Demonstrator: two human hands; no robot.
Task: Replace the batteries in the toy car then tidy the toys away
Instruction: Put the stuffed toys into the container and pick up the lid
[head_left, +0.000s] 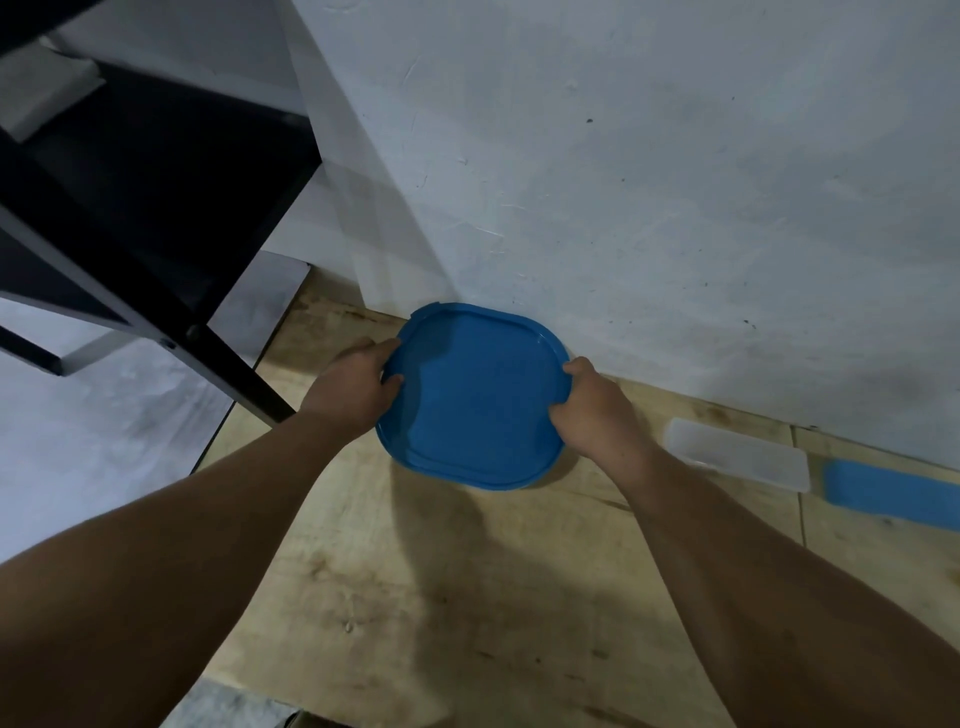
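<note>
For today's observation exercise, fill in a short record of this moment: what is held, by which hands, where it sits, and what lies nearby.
held item: rounded-square blue plastic lid, on a container that is mostly hidden beneath it
left hand: grips the lid's left edge
right hand: grips the lid's right edge
location: on the pale wooden floor board, close to the white wall
nearby right: clear long plastic box, then a blue long plastic piece, both on the floor by the wall
nearby left: black metal frame
toy car: not visible
</note>
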